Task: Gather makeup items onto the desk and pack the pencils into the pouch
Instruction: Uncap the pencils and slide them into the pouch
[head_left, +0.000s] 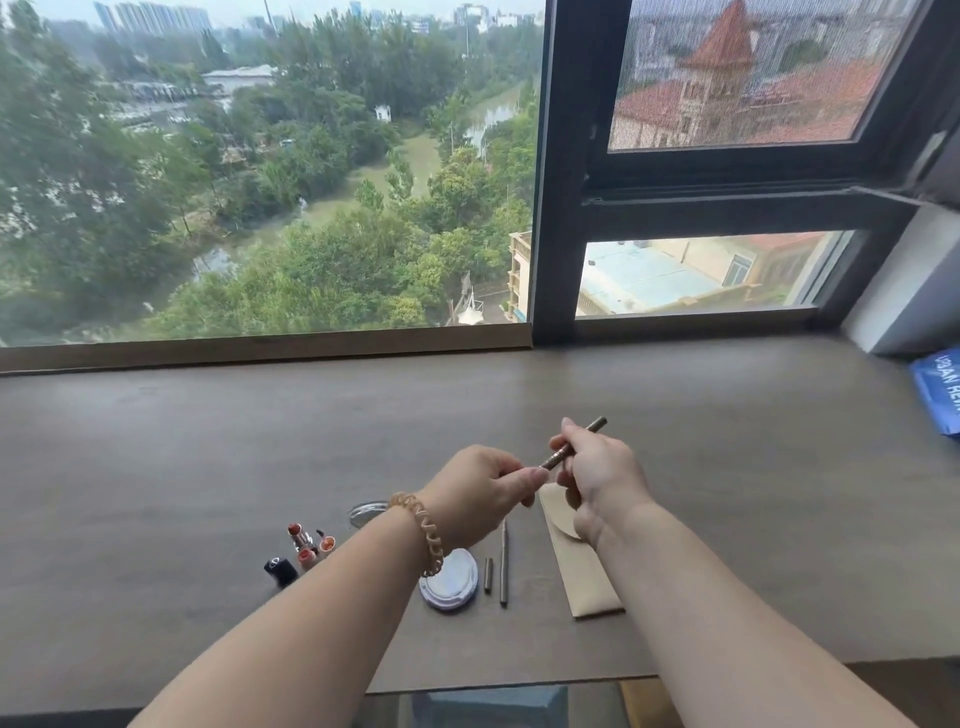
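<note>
Both grips close on one brown pencil (570, 442) above the surface (208, 441): right hand (597, 473) holds the barrel, left hand (483, 486) pinches its lower end, probably capping it. Tan pouch (579, 564) lies at 6 o'clock, beneath.

A long grey-brown desk (208, 441) runs right up to a big window (260, 171), and daylight pours in, soft and overcast. Outside, treetops, a canal, distant towers. A dark frame (543, 208) splits off a screened pane (748, 73), red roofs behind it, somewhat blurred. White wall (904, 291) at far right.
</note>
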